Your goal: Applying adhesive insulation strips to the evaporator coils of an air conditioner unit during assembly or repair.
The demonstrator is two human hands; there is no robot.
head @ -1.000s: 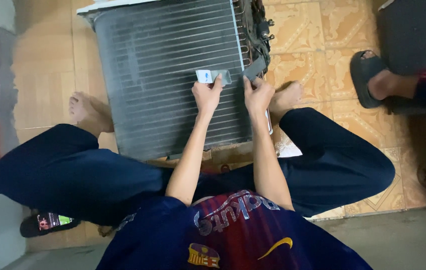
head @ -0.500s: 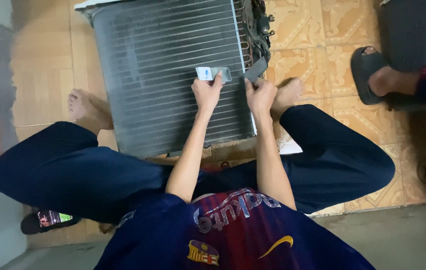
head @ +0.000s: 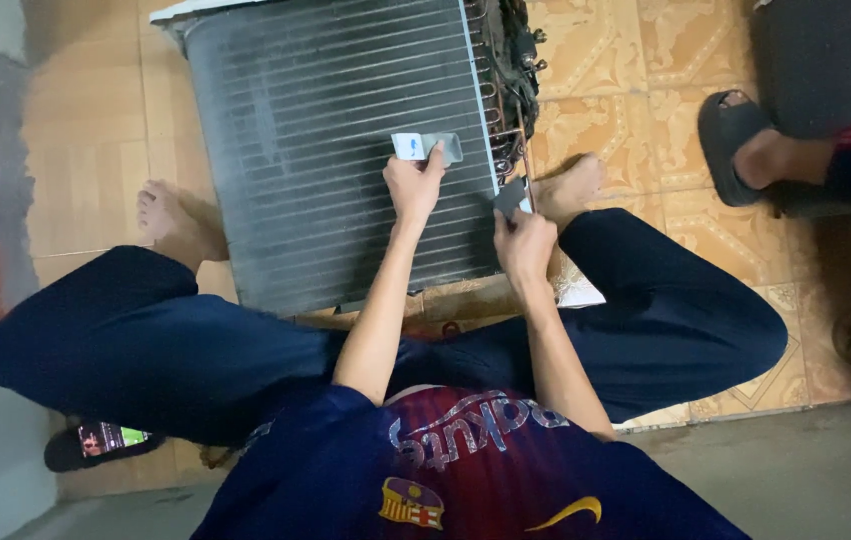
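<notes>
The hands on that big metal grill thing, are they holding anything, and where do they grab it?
The left hand pinches a small flat grey tool by its near edge, against the finned coil. The right hand grips a small grey piece by its lower end at the coil's side.

One finned coil unit (head: 336,150) lies flat on the tiled floor (head: 606,60), with one cluster of copper tubing (head: 511,70) along its right edge. Two hands work on it: the left hand (head: 414,185) and the right hand (head: 524,245). Each holds one small grey tool, so two in all: one flat comb-like piece (head: 428,146) and one grey piece (head: 511,197). Two bare feet show, one at the left (head: 174,222) and one at the right (head: 568,185). One dark sandal (head: 731,145) sits on another person's foot. One phone (head: 106,438) lies by the knee.
</notes>
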